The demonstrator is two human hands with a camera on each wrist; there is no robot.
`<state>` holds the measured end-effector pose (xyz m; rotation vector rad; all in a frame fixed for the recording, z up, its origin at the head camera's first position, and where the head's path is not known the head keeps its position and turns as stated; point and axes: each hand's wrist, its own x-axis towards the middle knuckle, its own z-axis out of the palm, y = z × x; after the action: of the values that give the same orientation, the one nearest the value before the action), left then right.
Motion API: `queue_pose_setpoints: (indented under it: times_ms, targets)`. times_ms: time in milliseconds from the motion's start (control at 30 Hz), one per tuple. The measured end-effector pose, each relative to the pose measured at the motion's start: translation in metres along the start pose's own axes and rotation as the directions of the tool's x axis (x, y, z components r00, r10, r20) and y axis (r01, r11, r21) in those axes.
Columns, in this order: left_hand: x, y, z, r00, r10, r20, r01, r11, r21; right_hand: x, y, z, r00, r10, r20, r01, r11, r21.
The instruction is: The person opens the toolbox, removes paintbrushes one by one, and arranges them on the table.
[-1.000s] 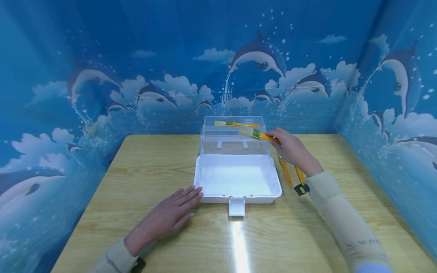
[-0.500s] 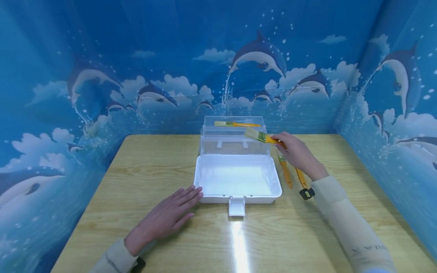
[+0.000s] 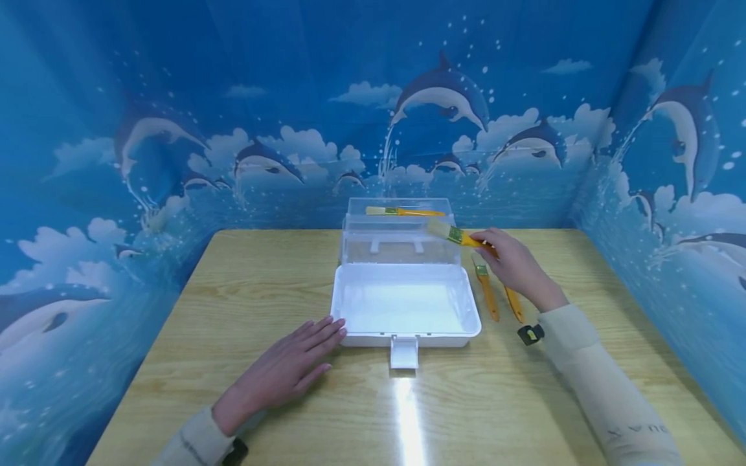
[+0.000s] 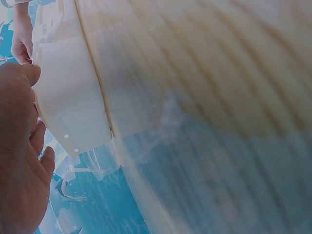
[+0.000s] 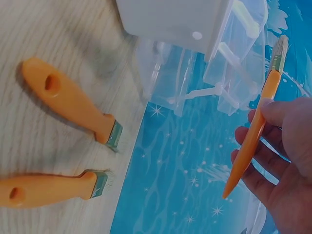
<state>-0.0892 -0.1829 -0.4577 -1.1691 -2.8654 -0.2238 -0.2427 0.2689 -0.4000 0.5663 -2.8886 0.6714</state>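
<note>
In the head view a white plastic box point(image 3: 405, 301) stands with its clear lid tipped back. My left hand point(image 3: 285, 366) lies with straight fingers, their tips touching the box's front left corner. My right hand point(image 3: 519, 262) pinches a paintbrush point(image 3: 466, 239) by its orange handle, pale bristles pointing left, above the right side of the lid part. The right wrist view shows this paintbrush point(image 5: 253, 131) between thumb and fingers. A thinner paintbrush point(image 3: 408, 211) lies in the clear tray at the back. Two more orange paintbrushes, one nearer the box point(image 3: 488, 294), lie right of it.
A wooden table point(image 3: 250, 291) carries everything. Blue dolphin-print cloth point(image 3: 291, 97) closes in the back and both sides. The white latch point(image 3: 404, 353) hangs down at the front of the box.
My right hand has moved right and slightly nearer, carrying the paintbrush away from the clear tray. My left hand and the box have kept their places.
</note>
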Motion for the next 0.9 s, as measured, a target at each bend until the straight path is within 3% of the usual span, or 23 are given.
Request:
queue_pose_setpoints:
  times_ms: [667,900]
  targets:
    - [0.0,0.0,0.001,1.0,0.006,-0.01,-0.006,1.0,0.005,-0.017,0.021,-0.003,0.999,0.017,-0.038,-0.017,1.0,0.011]
    - [-0.001,0.0,0.001,1.0,0.019,-0.022,-0.019,1.0,0.021,-0.025,0.029,-0.003,0.997,-0.016,-0.074,0.017,1.0,0.012]
